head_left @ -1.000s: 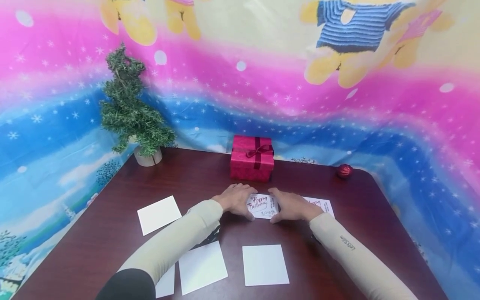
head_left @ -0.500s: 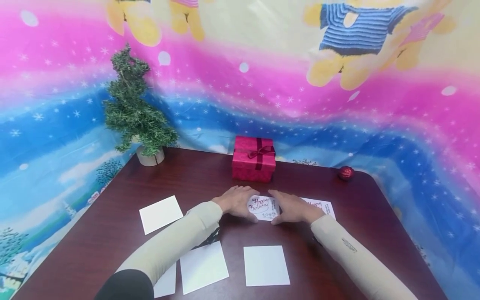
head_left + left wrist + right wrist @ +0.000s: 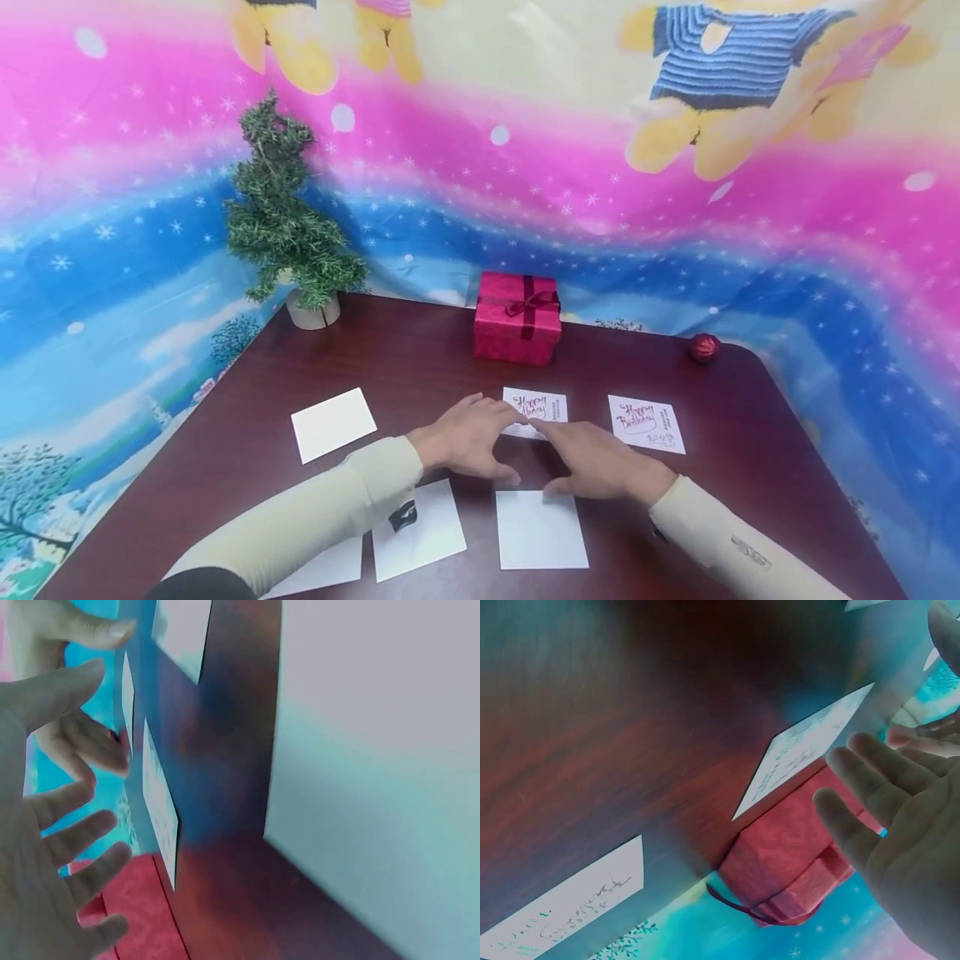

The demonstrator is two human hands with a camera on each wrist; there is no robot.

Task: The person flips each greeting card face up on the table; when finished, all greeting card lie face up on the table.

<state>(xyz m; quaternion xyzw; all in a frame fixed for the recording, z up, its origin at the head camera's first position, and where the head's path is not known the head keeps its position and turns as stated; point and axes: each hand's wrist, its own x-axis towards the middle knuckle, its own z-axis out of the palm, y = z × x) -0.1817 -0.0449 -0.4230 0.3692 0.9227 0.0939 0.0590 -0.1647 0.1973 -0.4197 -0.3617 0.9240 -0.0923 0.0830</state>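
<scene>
My left hand (image 3: 468,439) and right hand (image 3: 606,461) hover over the table with fingers spread, holding nothing. Just beyond the fingertips lies a white card (image 3: 534,403) with red "Happy Birthday" lettering, partly covered by the hands in the head view. Another birthday card (image 3: 647,423) lies flat to its right. Below the hands is a blank white card (image 3: 542,537), its top edge overlapped by my right thumb in the head view. The left wrist view shows the left palm (image 3: 34,855) with fingers stretched out; the right wrist view shows the right palm (image 3: 922,832) likewise.
A red gift box (image 3: 517,321) with a dark bow stands at the back of the dark wooden table (image 3: 420,350). A small potted tree (image 3: 288,217) is back left, a red ball (image 3: 704,347) back right. More blank cards, including one white card (image 3: 333,425), lie left and front.
Both hands have let go of the middle birthday card and drawn back toward the body. The card stays on the table, and the right-hand card is now fully uncovered.
</scene>
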